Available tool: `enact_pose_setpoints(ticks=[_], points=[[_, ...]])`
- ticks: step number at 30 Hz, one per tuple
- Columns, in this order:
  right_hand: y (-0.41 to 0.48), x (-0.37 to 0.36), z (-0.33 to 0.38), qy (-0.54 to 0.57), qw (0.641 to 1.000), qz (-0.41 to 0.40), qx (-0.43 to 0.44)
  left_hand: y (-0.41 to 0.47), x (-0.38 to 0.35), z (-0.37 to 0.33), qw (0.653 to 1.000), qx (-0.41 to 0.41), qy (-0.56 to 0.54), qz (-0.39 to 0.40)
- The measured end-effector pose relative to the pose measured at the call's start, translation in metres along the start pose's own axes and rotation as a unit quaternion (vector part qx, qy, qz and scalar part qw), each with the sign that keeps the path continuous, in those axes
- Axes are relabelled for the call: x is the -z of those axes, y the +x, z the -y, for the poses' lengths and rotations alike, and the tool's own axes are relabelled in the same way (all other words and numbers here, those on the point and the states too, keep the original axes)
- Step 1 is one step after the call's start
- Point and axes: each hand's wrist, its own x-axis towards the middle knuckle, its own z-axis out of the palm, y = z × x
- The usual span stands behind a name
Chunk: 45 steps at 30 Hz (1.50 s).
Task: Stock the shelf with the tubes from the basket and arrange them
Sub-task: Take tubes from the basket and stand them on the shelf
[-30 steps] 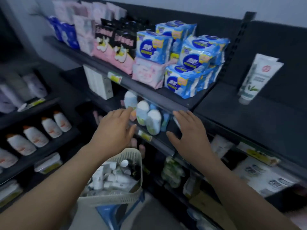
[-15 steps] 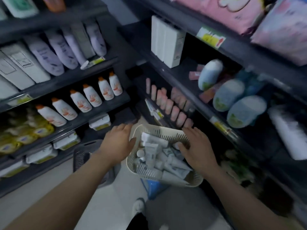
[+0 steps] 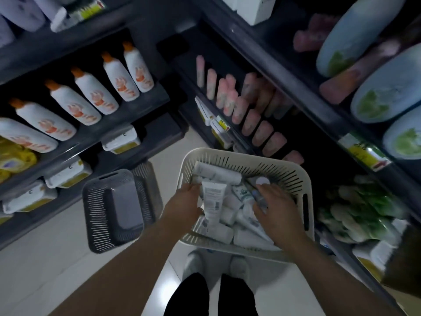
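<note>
- Dark shelves (image 3: 145, 103) wrap the scene from nine o'clock round to three o'clock, with pale floor tiles (image 3: 57, 258) running below them.
- Dead centre, a cream slotted basket (image 3: 284, 172) sits just in front of the person's shoes (image 3: 193, 263), and it is piled with white tubes (image 3: 227, 231) lying every which way.
- Left hand (image 3: 184, 201) is down inside the basket at its nine o'clock side, fingers curled around a white tube with printed text (image 3: 213, 199); that tube stands tilted, flat crimped end up.
- Right hand (image 3: 278, 208) is in at the three o'clock side, palm down, fingers spread and bent over the heap; they touch the tubes, but whether they grip one I cannot tell.
- Just beyond the right fingertips, a round white cap (image 3: 262, 180) pokes up from the pile.
- At nine o'clock from the cream basket, a grey basket (image 3: 114, 208) lies upside down on the floor, close beside it but apart.
- Up at twelve to one o'clock, pink tubes (image 3: 250, 115) stand in rows on a shelf just past the basket's far rim.
- At ten o'clock, white bottles with orange caps (image 3: 91, 96) line up in a slanting row.
- At two o'clock, big pale blue bottles with green labels (image 3: 382, 87) lean on the upper shelf, a yellow price tag (image 3: 362, 151) on the edge below them.
- At four o'clock, green and white packs (image 3: 364, 213) blur together.
</note>
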Motion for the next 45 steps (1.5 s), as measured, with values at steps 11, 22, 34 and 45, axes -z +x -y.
enact_pose_setpoints(ticks=[11,22,34,45], points=[[0.024,-0.055,-0.052,0.057,0.995,0.078,-0.013,0.043,-0.060,0.017,0.998,0.061,0.020,-0.010],[0.057,-0.074,-0.057,0.060,0.984,0.154,-0.063,-0.018,0.005,-0.011,0.971,0.072,-0.110,-0.201],[0.087,-0.096,-0.038,-0.018,0.966,0.222,-0.130,-0.029,0.010,-0.011,0.931,0.108,-0.217,-0.272],[0.076,-0.080,-0.026,-0.004,0.970,0.179,-0.162,-0.021,0.022,-0.014,0.934,0.073,-0.221,-0.273]])
